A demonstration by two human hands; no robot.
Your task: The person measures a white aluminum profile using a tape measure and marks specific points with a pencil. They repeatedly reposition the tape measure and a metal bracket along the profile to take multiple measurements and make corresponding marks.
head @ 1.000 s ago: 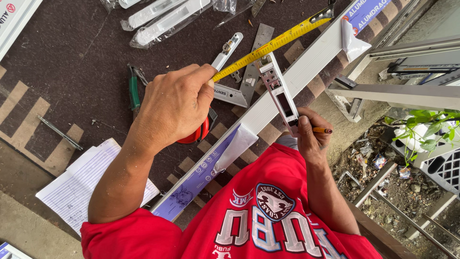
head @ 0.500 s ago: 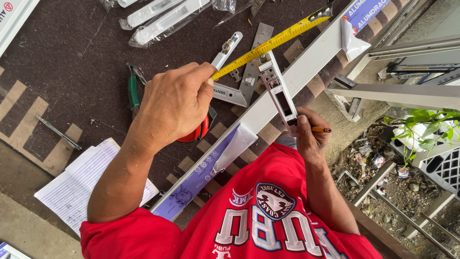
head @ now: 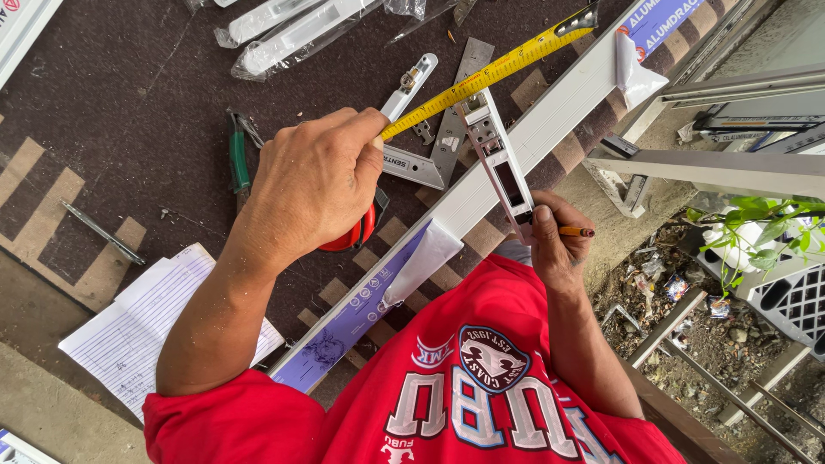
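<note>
My left hand (head: 314,185) grips a red tape measure (head: 357,234). Its yellow blade (head: 490,69) runs up and to the right along a long white aluminium profile (head: 559,120) that lies diagonally on the dark board. My right hand (head: 554,249) holds an orange pencil (head: 577,231) and pins the lower end of a narrow white lock strip (head: 498,159) against the profile. A blue-printed protective film (head: 361,314) peels off the profile near my red shirt.
A steel square (head: 447,137) lies under the tape. Green-handled pliers (head: 238,155), a thin metal rod (head: 103,232) and a lined notebook (head: 129,335) lie on the left. Bagged white parts (head: 292,30) sit at the top. More profiles (head: 722,167) and a plant (head: 765,223) are on the right.
</note>
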